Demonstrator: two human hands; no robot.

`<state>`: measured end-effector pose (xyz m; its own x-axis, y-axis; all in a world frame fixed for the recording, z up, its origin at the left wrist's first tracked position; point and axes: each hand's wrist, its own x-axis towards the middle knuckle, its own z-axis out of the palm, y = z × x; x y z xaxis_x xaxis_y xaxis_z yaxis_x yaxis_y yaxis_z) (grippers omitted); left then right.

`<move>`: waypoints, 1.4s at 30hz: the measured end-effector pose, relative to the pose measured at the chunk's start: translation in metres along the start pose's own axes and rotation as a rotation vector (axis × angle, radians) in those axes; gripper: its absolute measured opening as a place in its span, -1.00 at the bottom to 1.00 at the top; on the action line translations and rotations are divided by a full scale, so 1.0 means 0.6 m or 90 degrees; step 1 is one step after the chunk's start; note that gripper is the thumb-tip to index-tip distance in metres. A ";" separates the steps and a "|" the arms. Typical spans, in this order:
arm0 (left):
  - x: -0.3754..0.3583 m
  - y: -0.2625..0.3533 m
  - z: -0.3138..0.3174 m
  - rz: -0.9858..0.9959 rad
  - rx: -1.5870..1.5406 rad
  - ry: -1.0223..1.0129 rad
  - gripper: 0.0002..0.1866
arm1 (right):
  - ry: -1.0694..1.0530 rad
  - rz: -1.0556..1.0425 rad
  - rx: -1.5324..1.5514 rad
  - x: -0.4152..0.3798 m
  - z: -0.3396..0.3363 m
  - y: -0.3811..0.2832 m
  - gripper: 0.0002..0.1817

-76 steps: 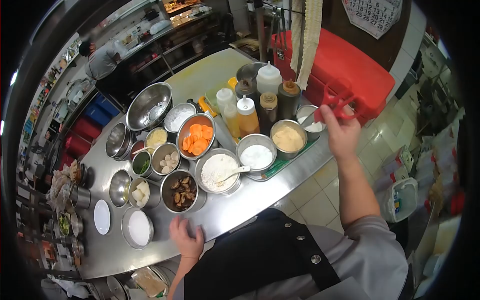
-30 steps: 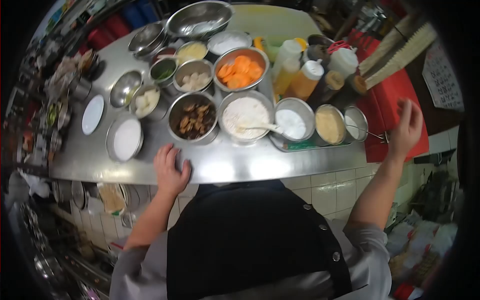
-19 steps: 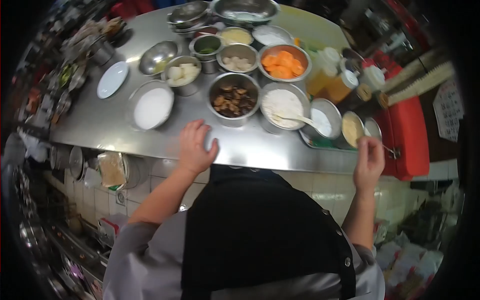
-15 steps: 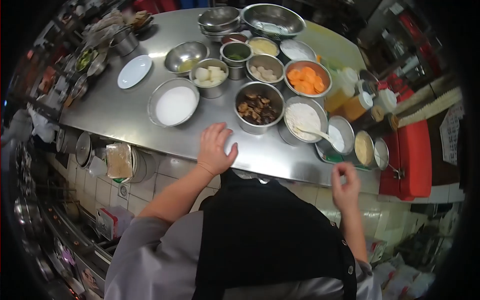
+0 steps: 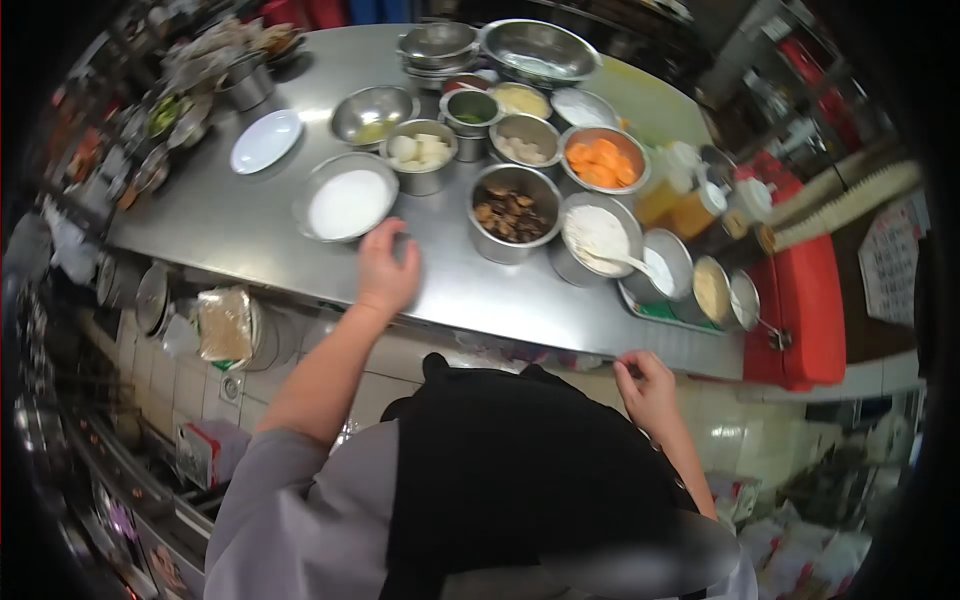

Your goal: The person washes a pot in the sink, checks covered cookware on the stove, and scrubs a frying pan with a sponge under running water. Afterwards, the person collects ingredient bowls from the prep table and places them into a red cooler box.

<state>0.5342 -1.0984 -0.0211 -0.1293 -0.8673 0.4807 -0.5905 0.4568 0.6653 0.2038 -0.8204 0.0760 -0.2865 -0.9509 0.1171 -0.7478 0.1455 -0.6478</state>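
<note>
My left hand [image 5: 388, 268] is over the steel table's near side, its fingertips right at the rim of a metal bowl [image 5: 312, 218] with a smooth white substance. The fingers are slightly bent and the thumb stands apart, with nothing held. To its right is a steel pot of brown sliced mushrooms [image 5: 512, 215]. My right hand [image 5: 648, 388] hovers at the table's front edge, below the pots of white powder, empty and loosely curled, thumb apart from the fingers. A pot of white flour [image 5: 596, 235] with a white spoon [image 5: 628, 263] stands above it.
Pots of white chunks [image 5: 418, 153], orange slices [image 5: 602, 162] and pale pieces [image 5: 525, 140] stand farther back. A white oval plate [image 5: 267, 142] lies at the left. Squeeze bottles [image 5: 697, 210] and a red box [image 5: 815, 310] are at the right. Stacked bowls [image 5: 438, 45] stand at the back.
My left hand has moved left to the rim of the bowl with the white substance. My right hand has shifted left along the table edge, and its fingers have loosened. The view has turned slightly.
</note>
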 end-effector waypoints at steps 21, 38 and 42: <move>0.108 0.143 0.011 -0.082 -0.009 -0.155 -0.53 | 0.016 0.061 0.036 -0.066 0.002 0.044 -0.91; 0.135 0.071 0.001 -0.116 0.177 -0.050 -0.50 | -0.001 0.072 0.034 -0.086 0.003 0.068 -0.91; 0.123 0.113 -0.043 -0.119 0.096 -0.009 -0.54 | 0.000 0.105 0.021 -0.101 0.001 0.074 -0.90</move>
<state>0.5055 -1.1262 0.0740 -0.0174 -0.9371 0.3488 -0.7173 0.2547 0.6485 0.1887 -0.7568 0.0397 -0.4029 -0.9152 0.0069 -0.6711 0.2903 -0.6822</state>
